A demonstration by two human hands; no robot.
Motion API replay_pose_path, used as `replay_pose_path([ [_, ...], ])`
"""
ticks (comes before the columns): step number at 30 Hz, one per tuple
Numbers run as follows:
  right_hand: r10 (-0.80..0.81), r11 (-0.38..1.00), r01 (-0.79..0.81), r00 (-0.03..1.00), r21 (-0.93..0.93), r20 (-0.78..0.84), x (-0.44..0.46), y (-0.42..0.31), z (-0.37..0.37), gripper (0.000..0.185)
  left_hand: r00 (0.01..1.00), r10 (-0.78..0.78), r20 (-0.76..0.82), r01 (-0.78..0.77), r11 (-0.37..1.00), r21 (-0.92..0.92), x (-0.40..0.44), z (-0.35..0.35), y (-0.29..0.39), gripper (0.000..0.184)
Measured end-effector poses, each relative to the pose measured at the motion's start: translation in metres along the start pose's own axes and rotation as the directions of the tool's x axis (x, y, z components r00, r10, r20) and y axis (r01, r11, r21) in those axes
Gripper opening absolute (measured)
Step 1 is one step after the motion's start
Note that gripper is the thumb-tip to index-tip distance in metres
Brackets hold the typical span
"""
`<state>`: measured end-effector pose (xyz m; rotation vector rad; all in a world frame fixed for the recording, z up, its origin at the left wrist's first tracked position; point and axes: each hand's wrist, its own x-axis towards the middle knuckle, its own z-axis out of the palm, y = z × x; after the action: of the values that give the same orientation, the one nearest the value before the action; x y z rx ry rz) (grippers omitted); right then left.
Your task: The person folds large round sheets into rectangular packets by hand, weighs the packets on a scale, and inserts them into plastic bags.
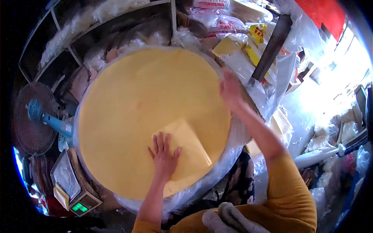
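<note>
My left hand (164,157) lies flat with fingers spread. It presses on the left edge of a folded, pale yellow sheet or small stack of sheets (188,145), thin like paper or film. Beneath it is a large round table (140,105) with a smooth yellow top and clear plastic around its rim. My right hand (231,91) is at the table's right edge, farther from me. It is slightly blurred, its fingers point away, and whether it holds anything does not show.
At the left stands a fan (37,112) with a blue body. Below it is a scale (77,194) with a green lit display. Plastic-wrapped packs (229,25) are piled behind the table. A dark post (272,46) leans at the right, and more bags (342,120) lie beyond.
</note>
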<state>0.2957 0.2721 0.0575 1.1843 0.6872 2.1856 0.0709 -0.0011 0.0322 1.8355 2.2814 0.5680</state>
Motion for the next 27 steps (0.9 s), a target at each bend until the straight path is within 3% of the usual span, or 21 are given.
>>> replay_pose_path([
  [1, 0.008, 0.775, -0.105, 0.988, 0.623, 0.156, 0.037, -0.018, 0.024, 0.051, 1.000, -0.008, 0.008, 0.008, 1.000, 0.002, 0.001, 0.001, -0.001, 0.063],
  [2, -0.078, 0.204, -0.253, 0.959, 0.946, 0.274, 0.067, -0.031, 0.043, 0.052, 1.000, -0.020, 0.018, 0.020, 1.000, 0.003, 0.001, 0.002, -0.002, 0.063],
  [3, -0.216, -0.447, -0.368, 0.929, 0.815, 0.300, 0.083, -0.034, 0.054, 0.053, 1.000, -0.020, 0.020, 0.020, 1.000, -0.007, 0.002, 0.002, -0.002, 0.063],
  [6, -0.550, -0.356, -0.490, 0.798, 0.796, 0.246, 0.097, -0.033, 0.066, 0.051, 0.999, -0.031, 0.032, 0.032, 0.999, -0.025, 0.003, 0.002, -0.002, 0.064],
  [9, -0.653, -0.233, -0.410, 0.738, 0.882, 0.171, 0.103, 0.026, 0.077, 0.047, 0.998, -0.054, 0.045, 0.055, 0.998, -0.021, 0.005, 0.001, -0.001, 0.064],
  [12, -0.557, -0.368, -0.501, 0.793, 0.783, 0.246, 0.111, -0.072, 0.088, 0.043, 0.997, -0.051, 0.062, 0.053, 0.998, -0.028, 0.000, -0.001, 0.000, 0.066],
  [14, -0.076, -0.223, -0.476, 0.879, 0.851, 0.472, 0.106, -0.097, 0.088, 0.038, 0.999, -0.042, 0.034, 0.043, 0.999, -0.027, 0.001, -0.001, 0.000, 0.066],
  [15, 0.198, -0.151, -0.488, 0.837, 0.860, 0.510, 0.109, -0.109, 0.087, 0.036, 0.999, -0.041, 0.030, 0.042, 0.999, -0.024, 0.001, 0.000, -0.001, 0.065],
  [17, 0.039, -0.169, -0.464, 0.878, 0.869, 0.477, 0.105, -0.168, 0.099, 0.032, 0.999, -0.038, 0.022, 0.038, 0.999, -0.014, 0.001, 0.003, -0.004, 0.064],
  [19, -0.155, -0.143, -0.458, 0.886, 0.877, 0.437, 0.116, -0.150, 0.100, 0.029, 0.999, -0.036, 0.016, 0.037, 0.999, -0.027, 0.002, 0.002, -0.003, 0.064],
  [21, -0.386, -0.062, -0.456, 0.831, 0.888, 0.400, 0.117, -0.115, 0.108, 0.027, 0.999, -0.035, 0.013, 0.035, 0.999, -0.034, 0.000, 0.001, -0.004, 0.063],
  [22, -0.185, -0.160, -0.506, 0.859, 0.848, 0.478, 0.121, -0.125, 0.106, 0.023, 1.000, -0.031, 0.007, 0.031, 0.999, -0.036, -0.001, 0.002, -0.004, 0.063],
  [25, -0.189, -0.223, -0.433, 0.898, 0.873, 0.397, 0.133, -0.053, 0.115, 0.019, 1.000, -0.016, -0.022, 0.015, 0.999, -0.052, -0.001, 0.001, -0.003, 0.063],
  [27, -0.036, -0.134, -0.379, 0.925, 0.916, 0.377, 0.152, -0.045, 0.126, 0.016, 1.000, -0.013, -0.028, 0.012, 0.998, -0.062, -0.003, 0.000, -0.001, 0.063],
])
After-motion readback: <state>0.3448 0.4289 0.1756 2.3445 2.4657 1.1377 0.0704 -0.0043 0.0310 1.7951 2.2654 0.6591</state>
